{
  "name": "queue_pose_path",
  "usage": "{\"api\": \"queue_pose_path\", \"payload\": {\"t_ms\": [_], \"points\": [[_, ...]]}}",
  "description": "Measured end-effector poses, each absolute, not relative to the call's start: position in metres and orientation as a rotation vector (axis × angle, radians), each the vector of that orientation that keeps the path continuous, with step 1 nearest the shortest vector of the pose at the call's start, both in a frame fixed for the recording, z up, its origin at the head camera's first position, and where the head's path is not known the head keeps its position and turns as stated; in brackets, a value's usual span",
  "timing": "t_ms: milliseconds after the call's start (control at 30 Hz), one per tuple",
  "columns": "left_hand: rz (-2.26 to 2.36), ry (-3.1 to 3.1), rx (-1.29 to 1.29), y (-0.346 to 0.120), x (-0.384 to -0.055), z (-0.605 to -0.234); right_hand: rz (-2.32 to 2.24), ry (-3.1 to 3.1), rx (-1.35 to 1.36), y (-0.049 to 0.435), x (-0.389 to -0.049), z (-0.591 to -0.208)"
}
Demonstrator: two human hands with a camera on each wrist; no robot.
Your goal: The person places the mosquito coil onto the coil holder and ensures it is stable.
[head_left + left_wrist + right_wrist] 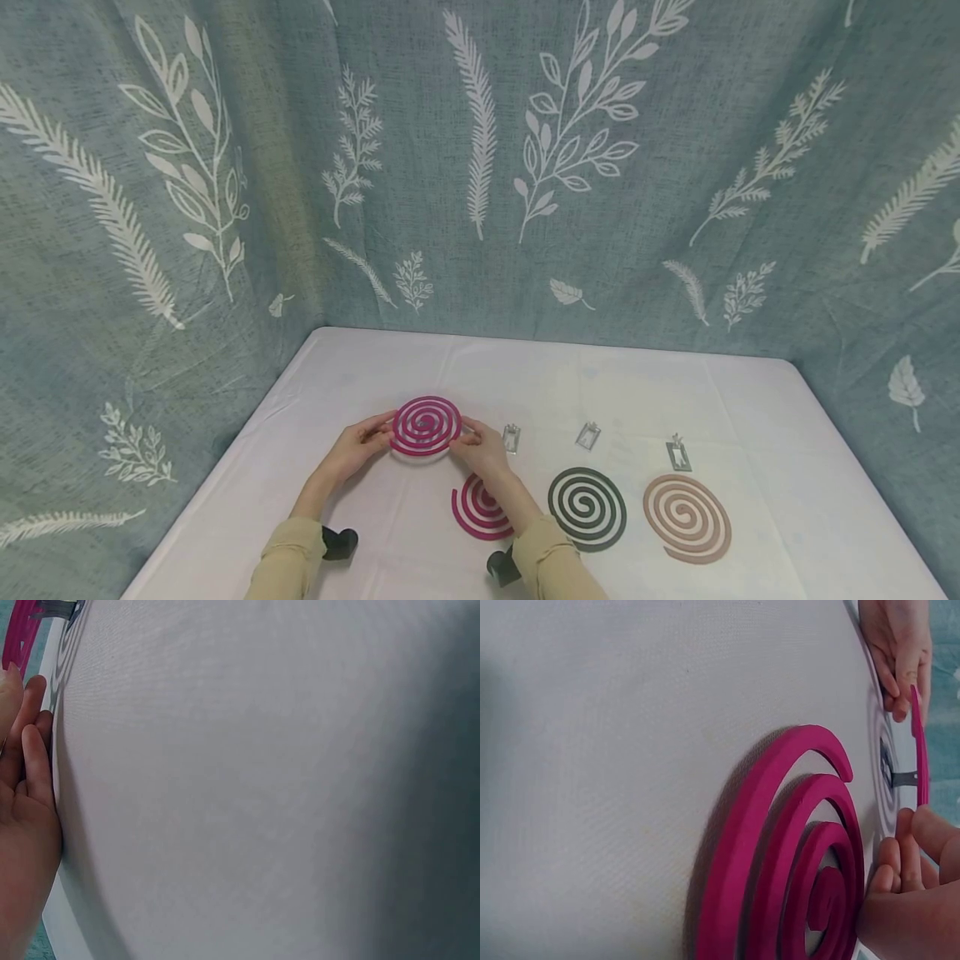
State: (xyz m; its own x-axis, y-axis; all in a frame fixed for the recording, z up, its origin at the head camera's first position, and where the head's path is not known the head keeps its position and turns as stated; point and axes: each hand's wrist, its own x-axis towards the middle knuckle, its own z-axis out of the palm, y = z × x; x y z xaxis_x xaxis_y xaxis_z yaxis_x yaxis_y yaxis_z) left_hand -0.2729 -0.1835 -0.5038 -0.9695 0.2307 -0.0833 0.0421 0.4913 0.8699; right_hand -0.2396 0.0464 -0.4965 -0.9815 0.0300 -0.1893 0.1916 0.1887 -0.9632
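Between my two hands a magenta mosquito coil [424, 423] is held up by its opposite edges. My left hand [358, 447] pinches its left rim, thumb against the near side. The right hand [483, 452] pinches the right rim the same way. Under the coil's middle, a grey metal stand [905, 778] shows edge-on in the right wrist view, above the white cloth. A second magenta coil [733, 862] lies flat on the table, partly hidden by my right forearm in the head view.
To the right lie a dark green coil [584, 502] and a brown coil [683, 514]. Behind the flat coils are small metal stands: one by my right hand [506, 440], a middle stand [588, 435], and a right stand [671, 457]. A patterned curtain [480, 275] encloses the white table [600, 367].
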Motion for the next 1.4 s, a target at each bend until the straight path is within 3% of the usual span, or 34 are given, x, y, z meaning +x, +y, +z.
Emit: {"api": "queue_pose_path", "payload": {"t_ms": [1400], "points": [[1.497, 2.575, 0.234, -0.1857, -0.2759, -0.5095, -1.903, 2.327, 0.256, 0.0454, -0.2414, -0.4997]]}}
